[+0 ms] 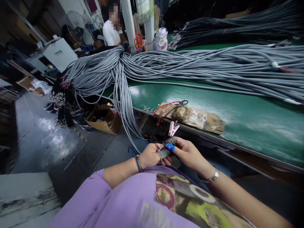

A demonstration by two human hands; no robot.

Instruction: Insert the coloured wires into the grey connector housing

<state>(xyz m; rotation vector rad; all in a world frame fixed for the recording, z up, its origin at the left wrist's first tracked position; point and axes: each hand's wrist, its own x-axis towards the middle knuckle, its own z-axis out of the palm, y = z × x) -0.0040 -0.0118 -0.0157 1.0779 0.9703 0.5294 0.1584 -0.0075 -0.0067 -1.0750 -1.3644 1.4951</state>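
Note:
In front of my body, my left hand (pixel 152 155) is closed around the end of a grey cable (pixel 133 142) that hangs down from the bench. Thin coloured wires (pixel 161 146) stick out of that end, between the fingers of both hands. My right hand (pixel 186 151) pinches at these wires, with a blue cover on the thumb and a grey wrap on the index finger. Grey wrap also covers a finger of my left hand. Just above my fingers, a pink clothes peg (pixel 174 128) sits at the bench edge.
Grey cables (pixel 190 65) run in a thick bundle along the green bench (pixel 249 117). A worn wooden block (pixel 201 119) with a red wire lies at its front edge. Behind stand a lilac jar (pixel 161 39) and orange scissors (pixel 138 41). A cardboard box (pixel 104 122) is below; a person (pixel 110 33) is beyond.

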